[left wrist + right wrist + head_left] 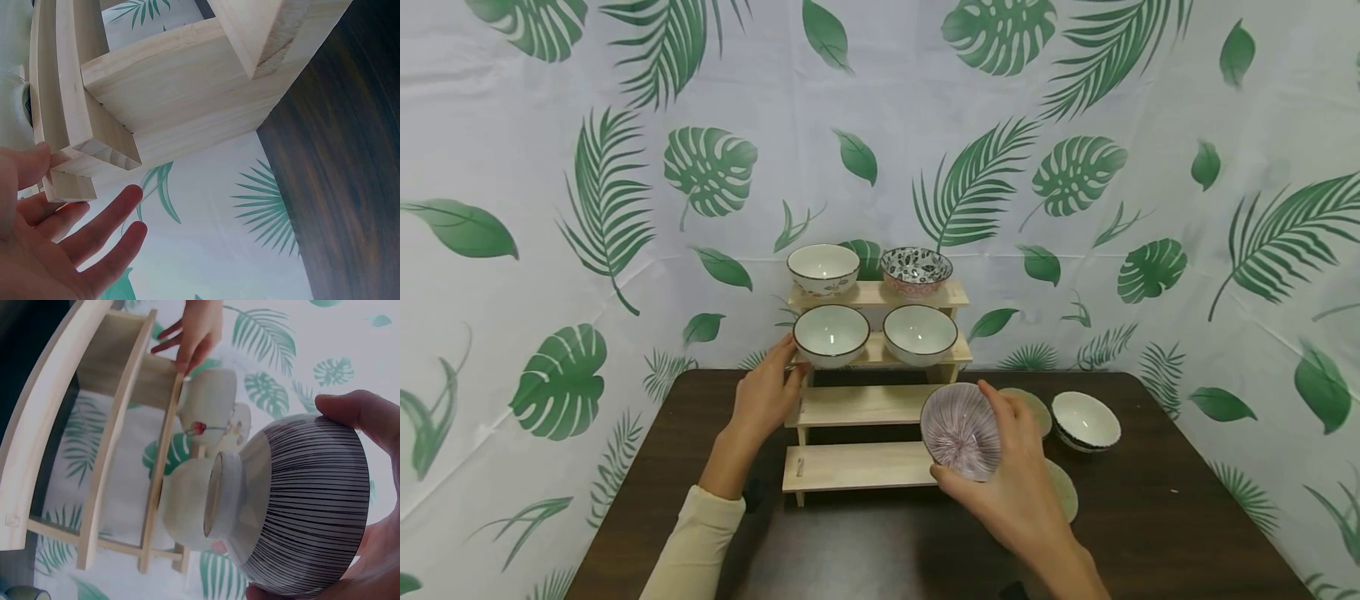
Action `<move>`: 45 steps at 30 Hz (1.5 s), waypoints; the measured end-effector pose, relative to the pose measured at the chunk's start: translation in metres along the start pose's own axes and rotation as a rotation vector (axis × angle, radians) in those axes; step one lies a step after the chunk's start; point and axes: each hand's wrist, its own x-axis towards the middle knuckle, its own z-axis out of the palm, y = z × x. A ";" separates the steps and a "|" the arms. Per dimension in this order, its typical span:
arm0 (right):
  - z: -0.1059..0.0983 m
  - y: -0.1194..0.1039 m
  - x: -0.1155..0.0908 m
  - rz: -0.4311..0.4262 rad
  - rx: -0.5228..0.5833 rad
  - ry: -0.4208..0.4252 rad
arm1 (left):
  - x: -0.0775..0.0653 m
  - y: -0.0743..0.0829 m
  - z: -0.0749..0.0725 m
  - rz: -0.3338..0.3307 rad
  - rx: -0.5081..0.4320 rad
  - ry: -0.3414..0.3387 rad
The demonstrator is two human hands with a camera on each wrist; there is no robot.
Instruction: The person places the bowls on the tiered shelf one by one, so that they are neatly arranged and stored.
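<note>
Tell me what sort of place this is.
Probably an indoor tabletop set rather than a working kitchen: a creased leaf-print backdrop hangs behind a dark table, where a four-step wooden rack carries bowls on its upper two steps.

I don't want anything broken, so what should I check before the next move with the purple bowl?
1. Purple bowl secure: ok, between the right hand's thumb and fingers.
2. Rack steadied: ok, the left hand pinches the second shelf's end.
3. Room on the third shelf down: ok, no bowl on it.
4. Upper bowls upright: ok, all four.
5. Purple bowl level: not ok, it is tilted.
6. Green dishes sitting flat: cannot tell, partly hidden.
</note>
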 end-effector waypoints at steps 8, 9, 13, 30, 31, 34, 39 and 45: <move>0.006 -0.004 0.001 0.011 -0.013 -0.028 | -0.001 0.001 0.000 -0.003 -0.002 -0.007; 0.007 -0.004 0.001 0.008 -0.009 -0.028 | -0.001 0.000 0.000 -0.003 -0.002 -0.007; 0.010 -0.005 0.003 -0.008 0.006 -0.030 | -0.002 0.000 0.000 -0.008 -0.003 -0.008; 0.024 -0.015 0.007 -0.006 0.030 -0.066 | 0.000 0.001 -0.001 0.005 -0.007 -0.002; 0.025 -0.015 0.008 -0.004 0.029 -0.071 | 0.000 0.001 -0.001 0.006 -0.005 -0.003; 0.027 -0.017 0.009 -0.005 0.036 -0.081 | 0.001 0.001 -0.001 0.001 -0.006 -0.009; 0.032 -0.019 0.011 0.000 0.052 -0.098 | 0.001 0.000 -0.001 -0.002 -0.009 -0.008; 0.037 -0.019 0.012 -0.009 0.045 -0.101 | 0.002 -0.001 -0.002 -0.004 -0.006 -0.010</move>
